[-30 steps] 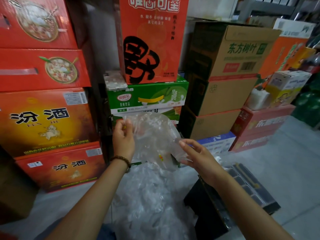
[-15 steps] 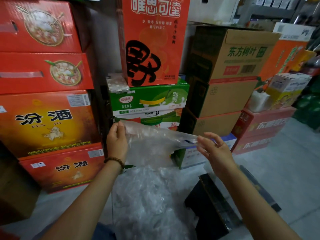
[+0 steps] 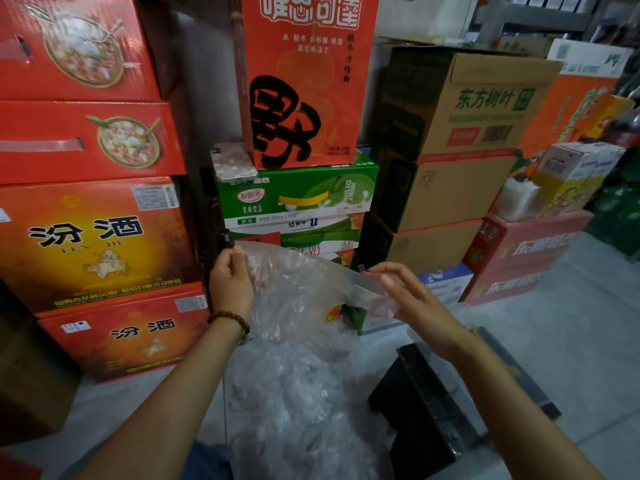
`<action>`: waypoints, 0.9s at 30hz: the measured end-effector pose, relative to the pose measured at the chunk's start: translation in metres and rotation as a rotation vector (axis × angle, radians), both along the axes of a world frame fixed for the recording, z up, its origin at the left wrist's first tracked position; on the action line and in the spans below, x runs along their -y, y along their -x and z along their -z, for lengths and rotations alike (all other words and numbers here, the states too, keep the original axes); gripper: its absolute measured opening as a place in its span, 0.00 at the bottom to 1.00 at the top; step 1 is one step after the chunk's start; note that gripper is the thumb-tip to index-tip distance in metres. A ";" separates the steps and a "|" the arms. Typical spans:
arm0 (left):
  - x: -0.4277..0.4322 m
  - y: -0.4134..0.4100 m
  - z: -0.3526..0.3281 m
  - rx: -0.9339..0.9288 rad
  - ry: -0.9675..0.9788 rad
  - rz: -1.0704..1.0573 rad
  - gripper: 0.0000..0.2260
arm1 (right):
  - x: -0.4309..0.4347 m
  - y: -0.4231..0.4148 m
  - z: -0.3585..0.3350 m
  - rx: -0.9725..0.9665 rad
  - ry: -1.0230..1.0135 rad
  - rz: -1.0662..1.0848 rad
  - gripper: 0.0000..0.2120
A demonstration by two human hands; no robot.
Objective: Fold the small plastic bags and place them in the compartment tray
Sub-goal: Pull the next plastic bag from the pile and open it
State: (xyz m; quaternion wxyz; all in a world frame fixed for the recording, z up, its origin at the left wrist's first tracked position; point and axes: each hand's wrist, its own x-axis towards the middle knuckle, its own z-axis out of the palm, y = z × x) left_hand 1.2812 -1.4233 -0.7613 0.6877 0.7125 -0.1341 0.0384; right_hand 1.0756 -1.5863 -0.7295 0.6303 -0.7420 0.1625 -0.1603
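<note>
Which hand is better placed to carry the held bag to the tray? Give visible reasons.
Probably the right. The right hand holds the bag above the compartment tray; the left hand pinches its opposite corner, farther from the tray.

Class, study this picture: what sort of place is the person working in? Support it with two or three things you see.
Probably a shop stockroom or warehouse: red liquor cartons stacked left, brown cardboard boxes right, a green milk-drink case between them, on a grey floor.
</note>
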 end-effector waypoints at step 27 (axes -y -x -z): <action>0.002 0.020 -0.021 0.063 0.058 0.268 0.15 | 0.028 -0.007 -0.001 0.185 -0.541 0.266 0.21</action>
